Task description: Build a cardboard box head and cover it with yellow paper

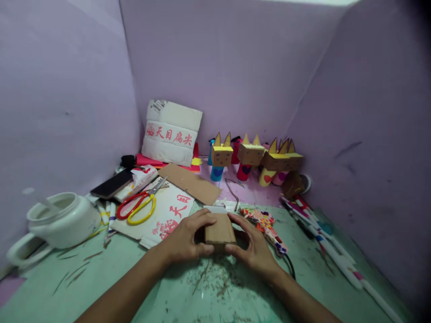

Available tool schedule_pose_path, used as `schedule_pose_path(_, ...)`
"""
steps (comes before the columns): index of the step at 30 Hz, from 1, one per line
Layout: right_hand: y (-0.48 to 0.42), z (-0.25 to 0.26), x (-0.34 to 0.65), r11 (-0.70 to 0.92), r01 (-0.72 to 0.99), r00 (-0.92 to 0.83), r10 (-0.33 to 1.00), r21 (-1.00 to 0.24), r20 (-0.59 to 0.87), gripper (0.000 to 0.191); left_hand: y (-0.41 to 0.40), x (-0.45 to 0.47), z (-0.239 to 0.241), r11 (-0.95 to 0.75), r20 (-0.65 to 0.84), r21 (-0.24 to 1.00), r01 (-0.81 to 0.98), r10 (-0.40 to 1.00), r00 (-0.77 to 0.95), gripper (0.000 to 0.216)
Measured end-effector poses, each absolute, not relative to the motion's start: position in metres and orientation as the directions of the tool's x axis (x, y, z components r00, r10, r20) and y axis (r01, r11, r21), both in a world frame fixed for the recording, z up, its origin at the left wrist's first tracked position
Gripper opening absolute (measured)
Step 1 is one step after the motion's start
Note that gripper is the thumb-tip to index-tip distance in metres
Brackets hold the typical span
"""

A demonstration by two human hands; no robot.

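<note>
Between my two hands is a small brown cardboard box [220, 229], low over the green tabletop [188, 291]. My left hand [190, 235] grips its left side, thumb at the near edge and fingers along the top. On the right side my right hand [251, 244] holds it the same way, thumb near the front corner. Whether the box rests on the table I cannot tell. Brown scraps [220, 278] lie scattered just in front of it. A colourful patterned glue gun [266, 226] lies close by my right hand.
Scissors [144, 199] with red and yellow handles lie on printed cardboard [175, 204] at left, beside a phone [112, 183] and a white teapot [65, 220]. Cardboard-headed figures [222, 157] stand along the back. Several marker pens [330, 251] line the right wall.
</note>
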State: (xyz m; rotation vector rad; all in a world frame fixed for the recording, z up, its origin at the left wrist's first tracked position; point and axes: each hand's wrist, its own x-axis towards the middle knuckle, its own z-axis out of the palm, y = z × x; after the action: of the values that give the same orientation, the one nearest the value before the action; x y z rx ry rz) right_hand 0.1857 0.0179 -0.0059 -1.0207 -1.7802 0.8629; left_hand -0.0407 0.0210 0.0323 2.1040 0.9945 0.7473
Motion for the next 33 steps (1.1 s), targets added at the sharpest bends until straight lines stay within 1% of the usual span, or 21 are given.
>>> schedule_pose_path(5,0.019,-0.01,0.185,0.369,0.238,-0.263,0.915,-0.898,0.306,0.071,0.024,-0.041,0.029,-0.452,0.198,0.79,0.414,0.827,0.526,0.063)
schedule_pose_path(9,0.019,-0.013,0.186,0.35,0.233,-0.26,0.922,-0.907,0.289,0.07,0.024,-0.041,0.027,-0.461,0.214,0.794,0.396,0.822,0.528,0.06)
schedule_pose_path(14,0.02,-0.013,0.187,0.359,0.246,-0.25,0.921,-0.901,0.298,0.069,0.024,-0.042,0.029,-0.432,0.178,0.801,0.415,0.833,0.524,0.063)
schedule_pose_path(18,0.021,-0.011,0.187,0.365,0.269,-0.244,0.921,-0.891,0.304,0.068,0.026,-0.042,0.029,-0.434,0.201,0.817,0.381,0.833,0.516,0.06)
schedule_pose_path(22,0.022,-0.01,0.186,0.385,0.254,-0.253,0.912,-0.888,0.323,0.068,0.028,-0.042,0.029,-0.434,0.212,0.829,0.351,0.826,0.522,0.059)
schedule_pose_path(33,0.019,-0.003,0.185,0.411,0.239,-0.253,0.901,-0.88,0.352,0.065,0.028,-0.043,0.029,-0.466,0.226,0.805,0.368,0.814,0.536,0.06)
